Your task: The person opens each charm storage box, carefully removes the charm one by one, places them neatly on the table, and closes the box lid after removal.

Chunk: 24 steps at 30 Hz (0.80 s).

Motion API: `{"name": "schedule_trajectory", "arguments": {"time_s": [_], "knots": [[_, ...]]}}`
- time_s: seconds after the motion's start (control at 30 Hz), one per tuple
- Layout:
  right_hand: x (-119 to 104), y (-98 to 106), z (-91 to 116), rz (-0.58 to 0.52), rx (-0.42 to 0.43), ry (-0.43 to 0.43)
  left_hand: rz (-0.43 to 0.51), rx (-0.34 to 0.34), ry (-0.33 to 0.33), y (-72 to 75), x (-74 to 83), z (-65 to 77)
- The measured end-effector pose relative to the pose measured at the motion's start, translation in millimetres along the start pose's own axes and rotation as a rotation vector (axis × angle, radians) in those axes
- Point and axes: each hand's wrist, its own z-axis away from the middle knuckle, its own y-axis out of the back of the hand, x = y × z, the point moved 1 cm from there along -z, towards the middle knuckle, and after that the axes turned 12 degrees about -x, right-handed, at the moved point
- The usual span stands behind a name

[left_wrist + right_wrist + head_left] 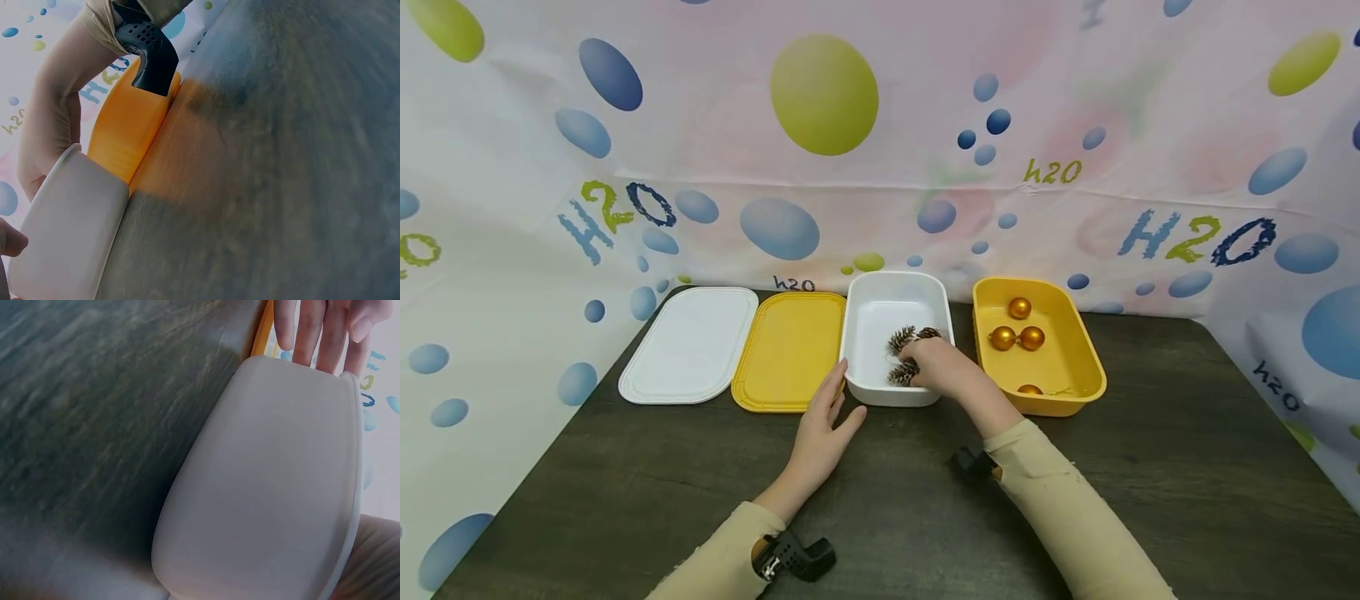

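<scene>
A white plastic box (895,398) holds several brown pine cones (902,339). My right hand (943,367) reaches down into it over the right wall, its fingers curled about the nearest pine cone (903,373); the far fingertips are partly hidden. My left hand (820,429) stands at the box's left front corner, fingers straight and touching the outside wall, thumb spread. The right wrist view shows the left fingers (309,331) along the end of the box (262,481). In the left wrist view the right hand (37,169) goes behind the box's rim.
Right of the white box stands a yellow box (1060,404) with several shiny gold balls (1032,337). A yellow lid (790,350) and a white lid (688,346) lie flat to the left. Behind the dark table (895,500) hangs a patterned sheet (925,183).
</scene>
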Motion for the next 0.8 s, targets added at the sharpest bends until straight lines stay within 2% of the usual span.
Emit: {"name": "schedule_trajectory", "arguments": {"time_s": [0.13,0.43,0.8], "knots": [[1.0,-1.1,-1.9,0.012,0.013,0.006,-0.014,0.011,-0.003,-0.1,0.1,-0.5],[4.3,-2.7,-0.7,-0.046,0.102,0.058,-0.037,0.019,0.003,0.9,1.2,-3.2],[5.6,-3.9,1.1,-0.091,0.187,0.085,-0.018,0.055,0.007,1.9,-0.6,-10.8]]}}
